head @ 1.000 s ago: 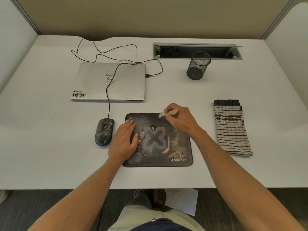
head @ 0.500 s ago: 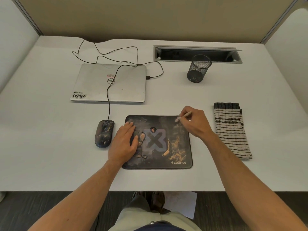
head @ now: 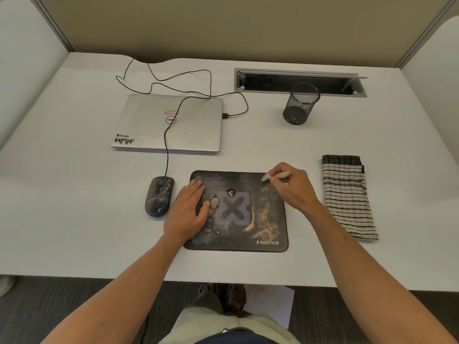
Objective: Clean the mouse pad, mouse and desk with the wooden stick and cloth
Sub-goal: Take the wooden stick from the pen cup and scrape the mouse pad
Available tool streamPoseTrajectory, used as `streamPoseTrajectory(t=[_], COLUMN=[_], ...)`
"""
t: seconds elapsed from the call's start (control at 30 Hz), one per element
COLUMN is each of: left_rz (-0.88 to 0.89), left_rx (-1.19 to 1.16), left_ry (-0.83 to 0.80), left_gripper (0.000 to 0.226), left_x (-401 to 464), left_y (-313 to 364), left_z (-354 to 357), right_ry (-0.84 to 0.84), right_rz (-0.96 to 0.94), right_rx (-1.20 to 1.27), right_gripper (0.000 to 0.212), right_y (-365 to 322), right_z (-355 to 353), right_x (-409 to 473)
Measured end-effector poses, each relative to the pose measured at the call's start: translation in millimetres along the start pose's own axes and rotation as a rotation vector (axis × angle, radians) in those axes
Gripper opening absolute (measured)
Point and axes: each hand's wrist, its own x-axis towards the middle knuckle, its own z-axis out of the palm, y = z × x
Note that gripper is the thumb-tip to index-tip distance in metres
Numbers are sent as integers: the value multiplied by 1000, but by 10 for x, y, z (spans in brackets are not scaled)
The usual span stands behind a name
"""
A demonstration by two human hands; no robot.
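We press our left hand (head: 186,211) flat on the left side of the mouse pad (head: 237,212), with the fingers spread open and holding nothing. Our right hand (head: 291,187) is at the far right corner of the pad. Its grip is pinched shut around the wooden stick (head: 275,175), between thumb and fingers. The pale tip of the stick pokes out to the left of the right hand and touches the pad near its top edge.

The pad is dark, with a big X in the middle and sandy orange dirt just below the right hand. The mouse (head: 159,196) sits just to the left of the left hand, close to it but not touching. It has orange specks on it too. Its cable (head: 166,145) runs away from us over the shut laptop (head: 169,122), which lies far above the left hand.

The striped cloth (head: 347,197) lies folded to the right of the right hand, a bit apart from it. A black mesh cup (head: 300,104) stands far above the right hand, in front of a long open slot (head: 298,81) in the white counter (head: 74,194).
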Motion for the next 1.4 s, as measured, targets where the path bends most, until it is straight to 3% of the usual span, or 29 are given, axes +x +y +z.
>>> streamPoseTrajectory(t=[0.17,0.5,0.8,0.93,1.07,1.4], left_rz=[-46,27,26,29,21,32], left_rx=[-41,109,90,89,91,102], left_ry=[-2,-2,7,8,1,10], left_gripper=[63,55,55,55,53,53], left_x=[-146,-435,-424,-428,-428,-424], left_y=[4,-126,-132,-141,-143,-130], left_z=[-21,-50,-37,-39,-40,-40], right_ry=[-12,-95,64,25,-59,17], right_rz=[-18,-17,20,31,26,74], right_rx=[4,43,3,93,12,-64], right_gripper=[9,11,9,8,10,18], right_y=[-20,-14,85,-58,-71,209], right_z=[94,181,-44,129,206,-223], right_x=[9,-38,-64,36,38,-363])
